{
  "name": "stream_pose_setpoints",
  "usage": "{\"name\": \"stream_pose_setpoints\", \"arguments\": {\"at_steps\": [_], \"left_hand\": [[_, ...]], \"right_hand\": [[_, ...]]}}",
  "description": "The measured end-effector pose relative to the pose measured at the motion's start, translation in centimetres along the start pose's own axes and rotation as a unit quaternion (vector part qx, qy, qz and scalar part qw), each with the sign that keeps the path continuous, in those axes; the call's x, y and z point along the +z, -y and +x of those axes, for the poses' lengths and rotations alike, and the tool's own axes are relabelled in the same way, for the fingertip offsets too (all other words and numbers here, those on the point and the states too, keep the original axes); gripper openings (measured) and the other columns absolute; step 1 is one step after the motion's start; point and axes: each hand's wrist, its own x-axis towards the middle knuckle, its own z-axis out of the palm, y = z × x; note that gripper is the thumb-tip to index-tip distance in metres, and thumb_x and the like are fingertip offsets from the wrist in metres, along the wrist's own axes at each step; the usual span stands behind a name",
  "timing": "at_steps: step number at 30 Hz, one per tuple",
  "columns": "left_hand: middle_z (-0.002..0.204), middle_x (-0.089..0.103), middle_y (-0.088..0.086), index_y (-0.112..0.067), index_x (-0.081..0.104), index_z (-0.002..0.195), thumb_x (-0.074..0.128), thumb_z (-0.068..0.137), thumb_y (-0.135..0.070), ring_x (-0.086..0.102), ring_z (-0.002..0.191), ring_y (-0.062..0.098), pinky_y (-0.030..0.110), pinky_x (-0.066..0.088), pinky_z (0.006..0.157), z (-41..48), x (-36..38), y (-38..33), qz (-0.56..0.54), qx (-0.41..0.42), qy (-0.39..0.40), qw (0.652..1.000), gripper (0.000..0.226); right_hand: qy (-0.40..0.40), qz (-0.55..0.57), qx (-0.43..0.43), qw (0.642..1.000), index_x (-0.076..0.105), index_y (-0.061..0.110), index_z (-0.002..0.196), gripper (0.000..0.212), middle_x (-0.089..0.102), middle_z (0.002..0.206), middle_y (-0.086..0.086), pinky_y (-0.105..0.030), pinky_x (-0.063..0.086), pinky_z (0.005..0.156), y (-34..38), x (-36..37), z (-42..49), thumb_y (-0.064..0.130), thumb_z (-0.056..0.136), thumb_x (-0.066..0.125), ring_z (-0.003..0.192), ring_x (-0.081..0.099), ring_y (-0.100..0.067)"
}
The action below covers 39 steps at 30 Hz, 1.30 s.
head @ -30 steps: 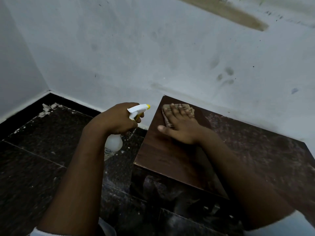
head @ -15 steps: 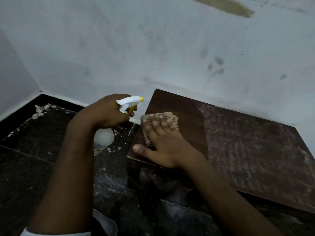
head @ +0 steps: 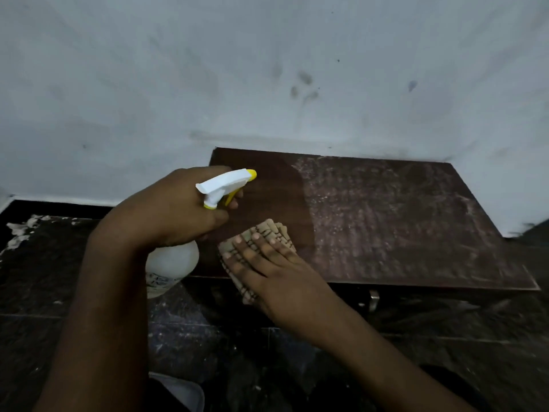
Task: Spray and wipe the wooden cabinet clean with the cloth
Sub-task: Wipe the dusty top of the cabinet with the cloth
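The low wooden cabinet (head: 386,221) stands against the wall; the left strip of its top is dark and clean, the rest is dusty and streaked. My right hand (head: 267,272) lies flat on a folded beige patterned cloth (head: 267,233) at the front left corner of the top, with the cloth partly over the front edge. My left hand (head: 175,209) grips a white spray bottle (head: 172,263) by its neck, just left of the cabinet. The bottle's white trigger head with a yellow nozzle (head: 228,184) points right over the top.
A stained white wall (head: 267,84) rises directly behind the cabinet. The floor (head: 44,292) is dark tile with white debris at the far left. A small metal handle (head: 373,298) shows on the cabinet front below the top edge.
My right hand has dragged the cloth from the back left of the top to the front edge. My left hand with the bottle has moved right, over the cabinet's left edge.
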Motion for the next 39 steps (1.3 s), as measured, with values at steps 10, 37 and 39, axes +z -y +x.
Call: {"name": "stream_pose_setpoints", "arguments": {"at_steps": [10,37,39], "left_hand": [[0.075,0.063,-0.007,-0.018,0.061,0.09,0.064,0.075,-0.011,0.061,0.065,0.012,0.032,0.051,0.064,-4.2,9.5,-6.1,-0.062,0.02,-0.052,0.997,0.017],[0.066,0.058,-0.01,-0.033,0.06,0.102,0.063,0.08,0.0,0.049,0.053,0.015,0.034,0.042,0.054,-8.1,19.9,-6.4,-0.121,-0.12,-0.044,0.984,0.04],[0.063,0.058,-0.009,-0.033,0.061,0.103,0.063,0.08,0.001,0.05,0.052,0.014,0.035,0.044,0.055,-7.8,19.7,-6.1,-0.124,-0.123,-0.045,0.984,0.041]], "right_hand": [[-0.305,0.632,0.227,0.675,0.056,0.019,0.145,0.036,0.063,0.141,-0.009,-0.054,0.046,0.112,-1.0,-2.6,-11.0,0.024,0.111,0.046,0.135,0.055,-0.038],[0.001,0.092,0.186,0.978,0.017,0.026,0.165,0.079,0.008,0.17,0.007,-0.035,-0.001,0.129,-7.6,0.3,-13.1,0.068,0.099,0.022,0.158,-0.007,-0.01],[0.005,0.084,0.245,0.966,0.015,0.025,0.165,0.078,0.006,0.17,0.006,-0.034,-0.007,0.127,-9.6,-0.2,-13.1,0.069,0.1,0.019,0.158,-0.009,-0.012]]}}
